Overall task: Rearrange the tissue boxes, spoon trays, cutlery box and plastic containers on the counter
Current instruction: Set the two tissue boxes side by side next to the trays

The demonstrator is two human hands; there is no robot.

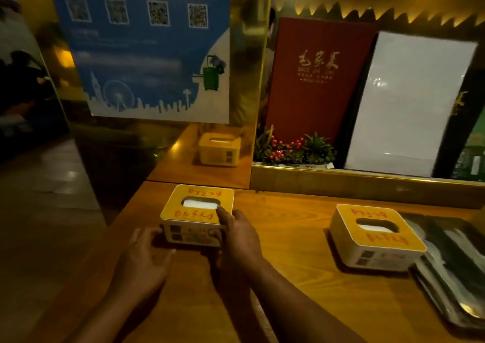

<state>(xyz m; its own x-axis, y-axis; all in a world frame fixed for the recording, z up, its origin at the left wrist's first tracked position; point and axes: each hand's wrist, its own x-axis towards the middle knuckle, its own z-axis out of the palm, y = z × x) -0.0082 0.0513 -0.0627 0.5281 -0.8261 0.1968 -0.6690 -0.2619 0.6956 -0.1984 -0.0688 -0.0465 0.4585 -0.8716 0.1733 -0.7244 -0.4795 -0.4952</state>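
A yellow-topped tissue box [196,208] stands at the counter's far left corner, against the mirrored wall. My left hand [145,248] lies flat on the counter and touches the box's front left corner. My right hand [236,235] holds the box's right front corner, with one finger on its lid near the slot. A second tissue box [375,235] of the same kind stands to the right, turned at an angle. Shiny metal spoon trays [451,269] lie right behind and beside that second box.
The wooden counter [301,277] ends at its left edge with the floor below. A gold mirrored panel behind the left box reflects it. A gold ledge at the back holds red-berried plants [288,151], a red menu board [317,80] and a white panel [409,101].
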